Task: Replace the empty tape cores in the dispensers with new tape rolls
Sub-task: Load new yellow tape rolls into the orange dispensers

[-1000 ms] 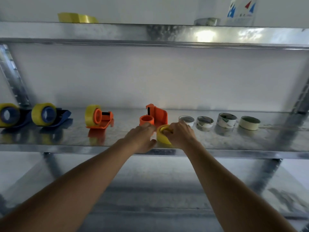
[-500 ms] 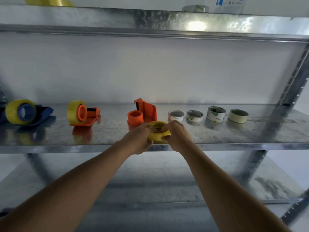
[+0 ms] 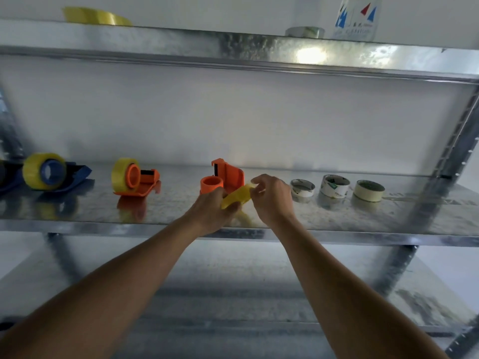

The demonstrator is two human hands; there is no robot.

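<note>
Now that our right hand (image 3: 272,198) pinches loose tape off the yellow roll (image 3: 236,198) our left hand (image 3: 210,213) grips, loading the bare orange dispenser (image 3: 223,181) comes next.

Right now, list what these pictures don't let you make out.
- Head view: most of the yellow tape roll is covered by the left hand and right hand; whether its end is peeled free is unclear.
- Far-left dispenser: cut off by the frame edge.
- Print on the empty cores: too small to read.
- Top-shelf silver roll: its lower part is hidden by the shelf lip.
</note>
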